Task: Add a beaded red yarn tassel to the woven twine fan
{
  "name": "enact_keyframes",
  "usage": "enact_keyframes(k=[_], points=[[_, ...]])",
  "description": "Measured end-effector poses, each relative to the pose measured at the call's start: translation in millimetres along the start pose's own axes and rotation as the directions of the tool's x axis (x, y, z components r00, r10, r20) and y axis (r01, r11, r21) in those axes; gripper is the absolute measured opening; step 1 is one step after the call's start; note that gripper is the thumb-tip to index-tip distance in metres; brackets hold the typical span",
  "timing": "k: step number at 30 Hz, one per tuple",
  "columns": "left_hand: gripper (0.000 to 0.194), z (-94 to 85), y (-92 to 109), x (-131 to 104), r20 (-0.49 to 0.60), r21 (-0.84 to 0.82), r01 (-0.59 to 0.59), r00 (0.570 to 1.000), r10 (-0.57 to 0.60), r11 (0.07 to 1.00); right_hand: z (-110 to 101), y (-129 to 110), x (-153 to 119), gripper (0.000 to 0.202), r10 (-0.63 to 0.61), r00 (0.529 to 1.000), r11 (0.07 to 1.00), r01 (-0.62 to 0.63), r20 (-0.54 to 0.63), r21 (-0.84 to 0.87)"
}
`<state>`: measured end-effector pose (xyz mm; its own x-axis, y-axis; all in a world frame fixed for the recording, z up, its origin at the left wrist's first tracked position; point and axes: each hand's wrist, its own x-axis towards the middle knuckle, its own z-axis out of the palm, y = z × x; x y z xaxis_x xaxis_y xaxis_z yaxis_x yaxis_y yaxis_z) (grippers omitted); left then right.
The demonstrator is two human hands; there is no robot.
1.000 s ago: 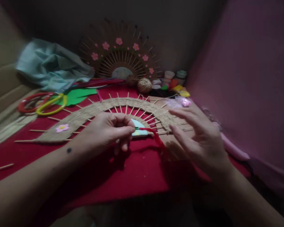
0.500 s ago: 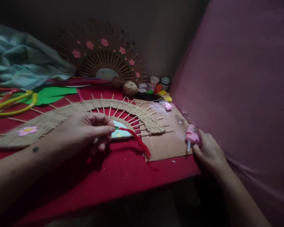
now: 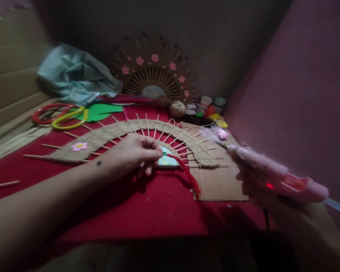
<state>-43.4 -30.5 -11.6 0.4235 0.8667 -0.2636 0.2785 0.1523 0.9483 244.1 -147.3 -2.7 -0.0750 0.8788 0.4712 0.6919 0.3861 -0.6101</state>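
Note:
A red tassel [image 3: 190, 174] with a green top is pinched between the thumb and forefinger of my left hand [image 3: 138, 153]. Its strands droop to the right over the cardboard's edge. My right hand [image 3: 274, 204] grips a pink glue gun [image 3: 274, 170], its nozzle pointing left and a red light lit on its side. A clear glue stick [image 3: 338, 207] juts from the gun's back end. Behind my left hand lies a woven fan [image 3: 136, 126] of twine and thin sticks, with a pink flower [image 3: 79, 146] on its left part. My left hand hides part of the fan's light-blue centre [image 3: 167, 160].
A finished-looking fan with pink flowers [image 3: 155, 57] leans at the back. Scissors [image 3: 69, 117], green sheets [image 3: 103, 112] and crumpled cloth [image 3: 79, 73] lie left. A twine ball [image 3: 178, 109] and small jars [image 3: 206, 101] stand behind the cardboard [image 3: 221, 189]. A pink wall rises at right.
My right hand has lifted the glue gun off the cardboard's right edge and turned its nozzle left. My left hand still pinches the tassel. The view has shifted left.

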Motion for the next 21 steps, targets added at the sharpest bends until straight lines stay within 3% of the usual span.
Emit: enact_keyframes(k=[3, 6, 11, 21], points=[[0.011, 1.3, 2, -1, -0.001, -0.008, 0.004, 1.0, -0.004, 1.0, 21, -22, 17, 0.044, -0.007, 0.985, 0.982, -0.026, 0.175, 0.185], [0.009, 2.4, 2, -1, -0.008, 0.007, -0.027, 1.0, 0.027, 1.0, 41, -28, 25, 0.047, -0.079, 0.96, 0.966, 0.007, 0.268, 0.259], [0.007, 1.8, 0, 0, 0.013, 0.009, -0.022, 1.0, 0.022, 1.0, 59, -25, 24, 0.051, -0.102, 0.959, 0.961, 0.025, 0.266, 0.275], [0.008, 1.6, -2, 3, 0.041, 0.016, -0.065, 0.997, 0.064, 0.998, 66, -20, 22, 0.053, -0.07, 0.95, 0.962, -0.016, 0.304, 0.273]])
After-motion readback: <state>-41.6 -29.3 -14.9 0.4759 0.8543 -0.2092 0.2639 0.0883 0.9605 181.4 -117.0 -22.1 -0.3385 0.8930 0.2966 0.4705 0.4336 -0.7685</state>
